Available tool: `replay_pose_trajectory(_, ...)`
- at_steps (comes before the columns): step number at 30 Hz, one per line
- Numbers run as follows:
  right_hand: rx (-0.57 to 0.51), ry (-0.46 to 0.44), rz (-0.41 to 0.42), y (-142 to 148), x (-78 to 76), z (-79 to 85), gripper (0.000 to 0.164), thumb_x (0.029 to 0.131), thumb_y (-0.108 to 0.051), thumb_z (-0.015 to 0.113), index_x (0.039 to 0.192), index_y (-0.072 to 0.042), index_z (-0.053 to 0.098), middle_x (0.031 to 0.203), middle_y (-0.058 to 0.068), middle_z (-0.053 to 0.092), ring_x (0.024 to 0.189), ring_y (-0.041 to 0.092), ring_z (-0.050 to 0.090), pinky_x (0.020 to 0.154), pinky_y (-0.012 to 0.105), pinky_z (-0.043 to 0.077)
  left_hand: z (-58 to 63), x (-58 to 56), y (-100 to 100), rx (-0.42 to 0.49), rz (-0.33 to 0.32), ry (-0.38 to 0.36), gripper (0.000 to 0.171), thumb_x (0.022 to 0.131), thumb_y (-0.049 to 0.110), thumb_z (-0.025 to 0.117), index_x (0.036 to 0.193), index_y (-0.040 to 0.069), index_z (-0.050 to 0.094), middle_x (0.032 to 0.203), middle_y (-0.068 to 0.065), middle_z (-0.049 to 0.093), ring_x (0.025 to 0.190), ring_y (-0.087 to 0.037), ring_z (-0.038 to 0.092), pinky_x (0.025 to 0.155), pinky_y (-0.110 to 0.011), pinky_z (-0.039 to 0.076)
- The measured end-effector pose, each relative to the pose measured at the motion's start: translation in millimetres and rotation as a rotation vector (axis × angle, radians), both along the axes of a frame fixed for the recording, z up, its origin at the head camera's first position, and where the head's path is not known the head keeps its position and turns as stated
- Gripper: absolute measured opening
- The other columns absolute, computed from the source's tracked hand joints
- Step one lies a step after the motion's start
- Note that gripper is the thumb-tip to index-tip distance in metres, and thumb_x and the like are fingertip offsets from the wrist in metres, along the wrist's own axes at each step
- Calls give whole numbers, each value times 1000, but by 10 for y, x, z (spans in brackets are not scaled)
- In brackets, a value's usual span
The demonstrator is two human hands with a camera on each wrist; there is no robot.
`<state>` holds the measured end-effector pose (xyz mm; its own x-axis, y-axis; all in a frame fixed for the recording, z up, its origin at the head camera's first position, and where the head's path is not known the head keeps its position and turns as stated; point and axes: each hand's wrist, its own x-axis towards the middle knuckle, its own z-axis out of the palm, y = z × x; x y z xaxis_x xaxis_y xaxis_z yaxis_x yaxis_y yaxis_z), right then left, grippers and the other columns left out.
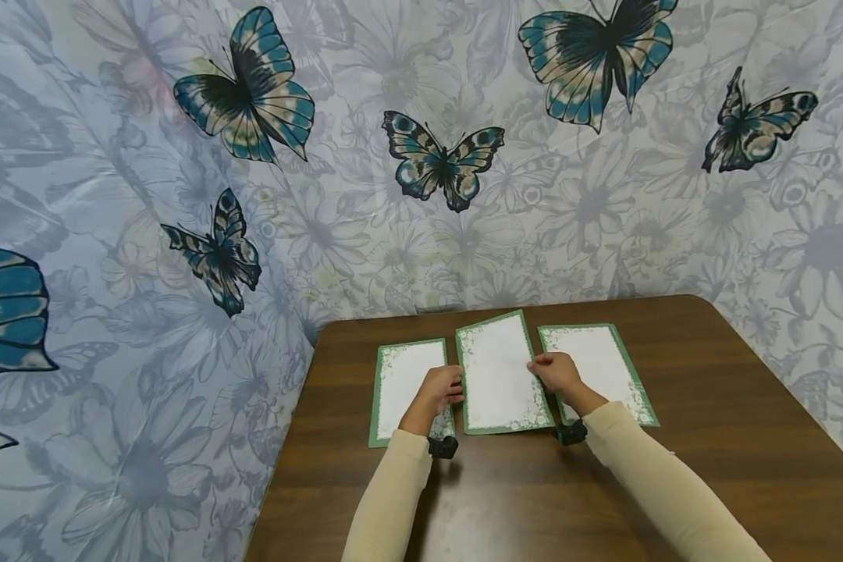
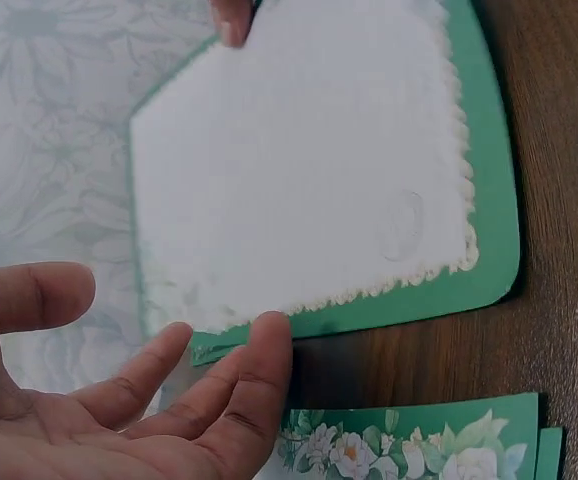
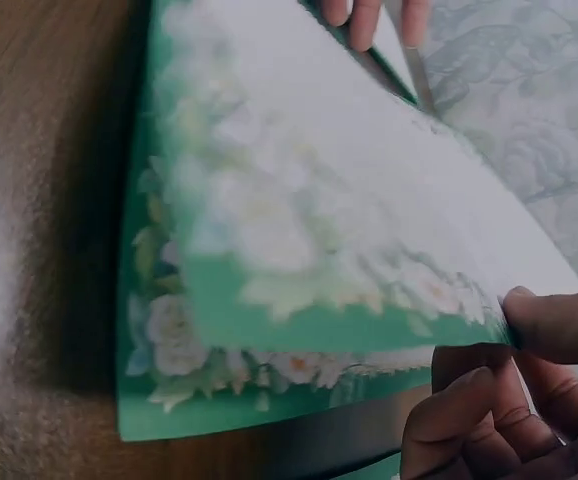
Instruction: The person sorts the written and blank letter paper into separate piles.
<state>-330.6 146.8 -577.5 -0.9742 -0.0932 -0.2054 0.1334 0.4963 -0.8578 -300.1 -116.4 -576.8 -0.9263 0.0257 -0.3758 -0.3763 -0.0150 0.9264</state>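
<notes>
Right hand point(image 1: 562, 375) pinches the middle sheet point(image 1: 502, 382) at its three o'clock edge, between thumb and forefinger; the left hand point(image 1: 439, 390), at the nine o'clock edge, is loose, its fingers extended and thumb apart, and whether its fingertips touch the paper I cannot tell.

Largest around them is the wall point(image 1: 569, 250), grey floral with printed blue-green butterflies point(image 1: 444, 162), at twelve o'clock behind the brown wood-grain table point(image 1: 506, 499). Two cream sleeves reach over the table, the left sleeve point(image 1: 389, 499) from seven o'clock and the right sleeve point(image 1: 663, 476) from four.

Next come the sheets, white with green, flowered borders. The middle one is tilted, its far edge higher toward one o'clock; the right wrist view shows it raised and bent over a second sheet point(image 3: 219, 415) beneath. At its nine o'clock lies the left sheet point(image 1: 400, 382), at three the right sheet point(image 1: 597, 359), each partly covered by a hand.

Smallest are the black wrist devices point(image 1: 443, 447), one below each hand.
</notes>
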Motion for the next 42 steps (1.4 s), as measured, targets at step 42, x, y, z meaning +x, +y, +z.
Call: replay_pose_trajectory(42,164,144,124,-1637,135,-122,27,92,-33,70,80,-10,76,74,3,69,60,15,57,53,29,47,-119,408,-1473,-604,428,183,19,92,16,67,100,3,78,107,-17,73,98,-32,66,77,-43,57)
